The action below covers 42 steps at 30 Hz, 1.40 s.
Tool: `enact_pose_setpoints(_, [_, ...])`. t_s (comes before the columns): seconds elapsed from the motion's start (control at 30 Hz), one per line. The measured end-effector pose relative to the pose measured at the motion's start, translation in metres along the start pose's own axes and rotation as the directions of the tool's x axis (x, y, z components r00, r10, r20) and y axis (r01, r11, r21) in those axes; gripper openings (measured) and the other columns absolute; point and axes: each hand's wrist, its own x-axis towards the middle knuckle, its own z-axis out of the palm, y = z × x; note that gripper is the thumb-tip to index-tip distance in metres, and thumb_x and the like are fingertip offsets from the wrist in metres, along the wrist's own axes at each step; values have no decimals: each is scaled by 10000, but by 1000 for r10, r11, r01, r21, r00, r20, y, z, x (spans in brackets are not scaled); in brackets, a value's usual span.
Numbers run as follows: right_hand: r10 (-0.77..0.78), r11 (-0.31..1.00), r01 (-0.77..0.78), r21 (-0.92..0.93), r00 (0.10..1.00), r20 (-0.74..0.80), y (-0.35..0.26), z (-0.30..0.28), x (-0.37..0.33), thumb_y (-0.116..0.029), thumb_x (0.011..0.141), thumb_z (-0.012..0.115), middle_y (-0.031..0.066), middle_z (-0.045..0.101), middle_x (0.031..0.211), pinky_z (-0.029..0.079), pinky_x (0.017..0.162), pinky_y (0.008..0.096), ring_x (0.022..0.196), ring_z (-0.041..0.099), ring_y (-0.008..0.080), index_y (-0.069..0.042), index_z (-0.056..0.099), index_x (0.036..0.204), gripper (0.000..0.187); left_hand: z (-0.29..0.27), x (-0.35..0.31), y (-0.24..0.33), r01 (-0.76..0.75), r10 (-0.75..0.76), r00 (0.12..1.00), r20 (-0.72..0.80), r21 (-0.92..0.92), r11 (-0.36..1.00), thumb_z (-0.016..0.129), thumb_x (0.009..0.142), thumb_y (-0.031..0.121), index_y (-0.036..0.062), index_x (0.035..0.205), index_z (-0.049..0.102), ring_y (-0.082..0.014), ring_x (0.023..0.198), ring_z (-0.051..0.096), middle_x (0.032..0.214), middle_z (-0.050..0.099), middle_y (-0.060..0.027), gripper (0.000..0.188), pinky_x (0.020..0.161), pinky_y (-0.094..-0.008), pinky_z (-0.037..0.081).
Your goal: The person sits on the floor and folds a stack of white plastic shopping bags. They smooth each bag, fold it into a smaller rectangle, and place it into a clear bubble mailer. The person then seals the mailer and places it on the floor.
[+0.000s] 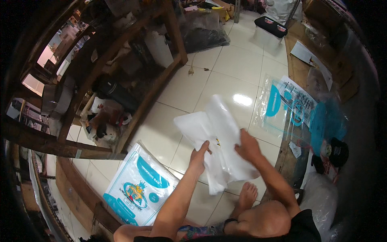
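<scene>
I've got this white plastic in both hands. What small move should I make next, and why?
Perhaps ease your right hand outward while your left hand steadies the white plastic. Both hands hold it, and it looks creased and buckled between them, so gentle tension might flatten it.

White plastic [222, 121] hides some fingers of your left hand [197, 159]! Its dark mark [218, 142] is too small to tell.

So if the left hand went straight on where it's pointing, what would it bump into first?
The left hand would probably push into the white plastic sheet it is holding; past that looks like tiled floor, though depth is unclear.
</scene>
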Motion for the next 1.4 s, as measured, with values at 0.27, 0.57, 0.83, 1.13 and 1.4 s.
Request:
enact_pose_setpoints(0.27, [-168, 912, 186, 366, 983, -79, -30, 55, 0, -311, 817, 758, 264, 549, 1274, 470, 970, 421, 1083, 608, 389, 69, 371, 1417, 809, -66, -9, -18, 90, -90, 994, -63, -17, 996, 730, 873, 292, -22, 1293, 473, -230, 982, 575, 984, 548, -106, 584, 757, -401, 552])
enact_pose_setpoints(0.57, [-126, 613, -293, 734, 880, 457, 30, 79, 25, -491, 812, 756, 254, 533, 1306, 455, 985, 391, 1168, 567, 327, 81, 348, 1404, 919, -31, 4, -39, -114, 172, 961, -219, 253, 961, 741, 859, 190, -40, 1408, 358, -287, 1137, 593, 1261, 562, -223, 708, 909, -398, 531])
enact_pose_setpoints(0.83, [-52, 609, -177, 773, 964, 262, 19, 82, 28, -420, 873, 725, 214, 546, 1270, 456, 972, 377, 1153, 558, 278, 52, 333, 1406, 813, -10, 0, -48, -303, 361, 915, -181, 285, 909, 761, 827, 184, -89, 1350, 370, -311, 1117, 602, 1238, 584, -241, 708, 977, -344, 471])
enact_pose_setpoints(1.13, [-212, 476, 324, 818, 944, -251, -20, -9, -5, -362, 936, 627, 113, 519, 1266, 399, 996, 337, 1147, 499, 204, -21, 333, 1419, 660, 43, -70, 23, -575, 594, 804, 8, 263, 775, 754, 821, 111, -59, 1280, 482, -247, 1115, 593, 1217, 592, -200, 560, 953, -355, 478])
enact_pose_setpoints(1.4, [-39, 168, 218, 961, 976, -214, 52, 37, -10, -639, 962, 414, 90, 341, 1527, 246, 1158, 390, 1396, 328, 238, -59, 202, 1537, 844, 38, -58, 3, -604, 548, 792, 268, 474, 641, 839, 729, 80, 8, 1214, 605, -217, 1154, 583, 1204, 637, -109, 543, 1004, -362, 474])
